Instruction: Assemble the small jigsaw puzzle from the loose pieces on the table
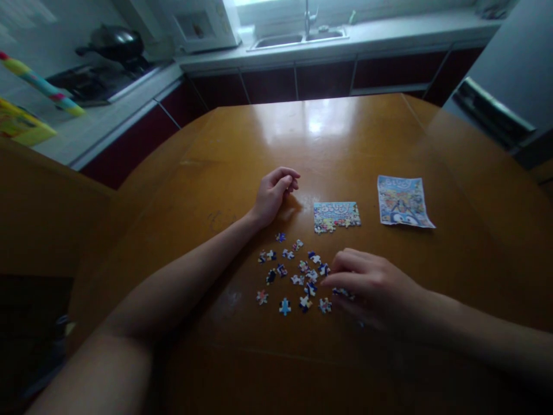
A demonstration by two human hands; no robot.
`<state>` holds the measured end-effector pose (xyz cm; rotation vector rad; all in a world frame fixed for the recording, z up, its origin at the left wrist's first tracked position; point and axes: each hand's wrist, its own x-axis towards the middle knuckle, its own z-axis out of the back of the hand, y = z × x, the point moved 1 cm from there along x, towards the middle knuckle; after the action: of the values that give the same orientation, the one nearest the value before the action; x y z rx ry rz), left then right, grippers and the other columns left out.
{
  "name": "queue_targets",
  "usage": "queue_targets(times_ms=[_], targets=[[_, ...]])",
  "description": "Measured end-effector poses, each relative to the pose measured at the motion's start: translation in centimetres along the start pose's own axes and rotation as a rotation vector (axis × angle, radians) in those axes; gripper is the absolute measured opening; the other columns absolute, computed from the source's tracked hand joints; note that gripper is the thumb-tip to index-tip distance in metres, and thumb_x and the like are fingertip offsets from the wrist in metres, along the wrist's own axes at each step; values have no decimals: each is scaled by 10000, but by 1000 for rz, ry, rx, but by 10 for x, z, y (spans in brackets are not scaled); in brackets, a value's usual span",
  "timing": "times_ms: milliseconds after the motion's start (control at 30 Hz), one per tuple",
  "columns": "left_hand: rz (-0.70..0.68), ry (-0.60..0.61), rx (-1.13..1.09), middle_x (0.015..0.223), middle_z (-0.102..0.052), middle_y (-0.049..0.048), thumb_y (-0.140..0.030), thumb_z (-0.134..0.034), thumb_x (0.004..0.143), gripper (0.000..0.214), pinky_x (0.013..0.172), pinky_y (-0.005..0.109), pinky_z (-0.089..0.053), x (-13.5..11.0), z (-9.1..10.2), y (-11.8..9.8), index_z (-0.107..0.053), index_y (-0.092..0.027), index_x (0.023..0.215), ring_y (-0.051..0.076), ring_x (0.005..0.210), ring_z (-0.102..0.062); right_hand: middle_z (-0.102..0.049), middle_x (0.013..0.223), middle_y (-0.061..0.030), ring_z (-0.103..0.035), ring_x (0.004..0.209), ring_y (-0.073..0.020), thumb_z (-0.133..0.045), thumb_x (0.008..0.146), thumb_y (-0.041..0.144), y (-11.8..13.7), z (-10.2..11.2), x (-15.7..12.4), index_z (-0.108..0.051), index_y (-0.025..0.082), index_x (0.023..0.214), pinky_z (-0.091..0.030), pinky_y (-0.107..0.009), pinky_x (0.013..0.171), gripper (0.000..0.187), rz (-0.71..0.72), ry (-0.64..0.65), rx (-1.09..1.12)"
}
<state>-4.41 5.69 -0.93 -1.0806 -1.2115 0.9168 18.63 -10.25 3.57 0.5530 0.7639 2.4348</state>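
My left hand (276,193) rests on the wooden table (242,155) beyond the loose puzzle pieces, its fingers curled in loosely with nothing visible in them. Low over the right side of the scattered jigsaw pieces (311,275) is my right hand (367,282). Its forefinger points left beside a dark blue and white piece (324,269), and the thumb, partly blurred, is lower and apart. Several pieces (343,293) show beneath that hand, partly hidden. A partly joined puzzle section (336,215) with a flat top edge lies beyond, between my hands.
A creased printed picture sheet (404,202) lies at the right of the table. Beyond the table are a counter with a sink (298,39), a white microwave (203,26) and a dark wok (116,43) on the stove. A pale appliance (510,75) stands at right.
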Motion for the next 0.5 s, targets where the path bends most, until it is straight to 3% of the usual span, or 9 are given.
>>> queue_targets(times_ms=[100,233,367,500], targets=[[-4,-1,-11,719,-608,11,-209,-550,827,127,537,215,-382,1,0,1,-672,-193,858,94,606,-508,-609,930,-62,-500,801,-180,-544,929,198,7,-17,-1,-668,185,907,-424,-326,682,127,25,66,-93],[-5,3,-28,719,-608,10,-202,-557,820,125,541,211,-379,1,0,0,-675,-189,861,91,611,-507,-608,936,-70,-482,815,-193,-532,943,180,8,-24,-3,-651,175,895,-425,-339,699,129,-4,115,-172],[-2,6,-5,716,-609,13,-207,-560,809,125,552,226,-397,0,-1,-2,-675,-193,857,101,614,-510,-607,934,-79,-481,805,-184,-519,940,141,11,-23,-2,-627,173,837,-431,-318,683,152,-31,171,-142],[-7,8,4,717,-607,11,-205,-562,813,116,565,232,-406,0,-1,-2,-670,-194,855,97,608,-511,-621,937,-75,-493,789,-173,-511,912,117,13,-23,-2,-607,175,824,-434,-307,671,142,-64,142,-42]])
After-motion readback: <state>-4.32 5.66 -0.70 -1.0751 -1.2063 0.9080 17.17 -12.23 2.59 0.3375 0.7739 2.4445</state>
